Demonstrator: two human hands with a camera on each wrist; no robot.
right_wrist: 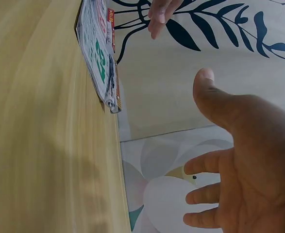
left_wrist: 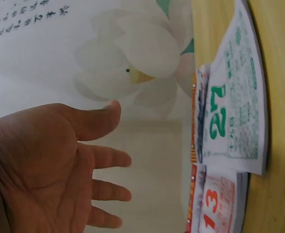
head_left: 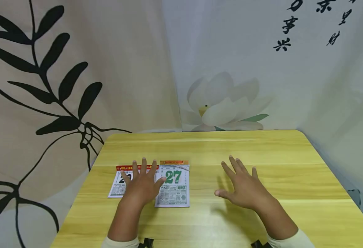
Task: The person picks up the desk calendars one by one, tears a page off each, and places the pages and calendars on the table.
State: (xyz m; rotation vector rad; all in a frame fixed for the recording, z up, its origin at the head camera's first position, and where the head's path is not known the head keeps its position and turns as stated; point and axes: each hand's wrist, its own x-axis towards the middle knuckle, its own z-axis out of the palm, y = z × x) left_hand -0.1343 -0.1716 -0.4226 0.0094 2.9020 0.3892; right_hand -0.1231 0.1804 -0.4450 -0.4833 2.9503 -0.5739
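Observation:
Two tear-off calendars lie side by side on the table. The right calendar [head_left: 172, 186] has a large green 27 and an orange-red top strip. Its neighbour, the left calendar [head_left: 117, 186], has a red strip and is partly covered by my left hand [head_left: 141, 187] in the head view. In the left wrist view this smaller calendar [left_wrist: 212, 204] carries a red 13. My left hand hovers over the calendars with fingers spread, holding nothing. My right hand [head_left: 246, 187], also spread and holding nothing, is above the table to the right, casting a shadow on the wood.
The yellow wooden table [head_left: 262, 144] has rounded far corners. Behind it hangs a pale backdrop with a white lotus [head_left: 227, 106] and black lettering; black leaves [head_left: 54, 51] are printed at left. Dark straps [head_left: 260, 244] show at both cuffs.

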